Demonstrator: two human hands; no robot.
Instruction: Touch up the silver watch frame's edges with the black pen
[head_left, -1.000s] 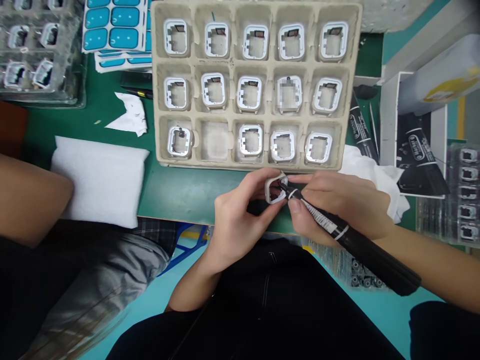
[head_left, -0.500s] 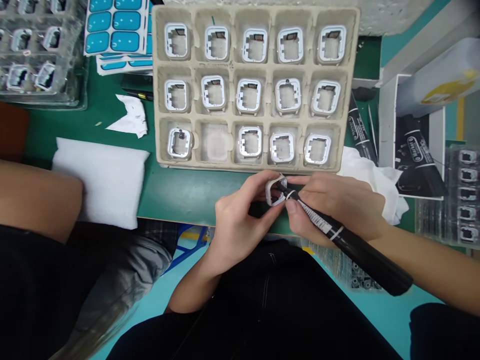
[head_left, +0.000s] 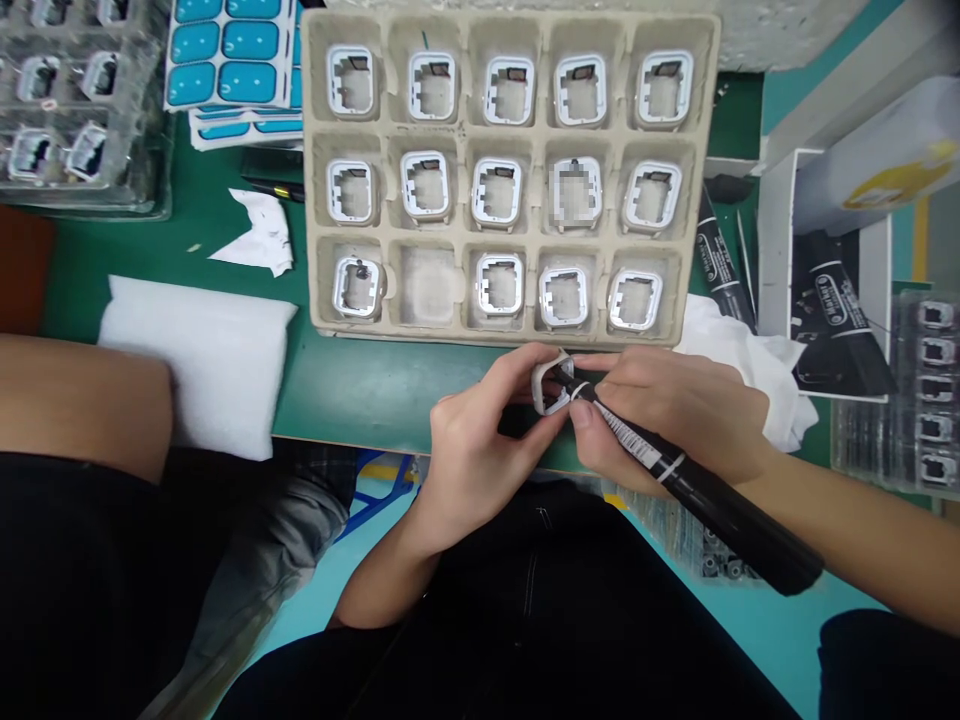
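Note:
Between the thumb and fingers of my left hand (head_left: pixel 476 445) is a small white watch-case frame (head_left: pixel 550 386), tilted on its side just in front of the tray. My right hand (head_left: pixel 667 410) grips a black marker pen (head_left: pixel 705 495) like a writing tool. The marker's tip reaches inside the frame's opening; the exact contact point is hidden. My right index finger is stretched out to the frame's upper edge. Beyond both hands lies a beige compartment tray (head_left: pixel 499 130) with similar white frames in its pockets; one front-row pocket holds none.
A folded white cloth (head_left: pixel 199 360) and a torn white paper (head_left: pixel 259 230) lie left, beside another person's arm (head_left: pixel 82 405). Blue sticker sheets (head_left: pixel 232 55) and clear plastic trays (head_left: pixel 82 130) are behind. At right are more markers (head_left: pixel 724 260), crumpled tissue (head_left: pixel 750 370) and a white box (head_left: pixel 776 250) with a bottle (head_left: pixel 877 155).
My hands, the frame and the marker stay almost in place. The other person's arm at left has shifted slightly to the right and down.

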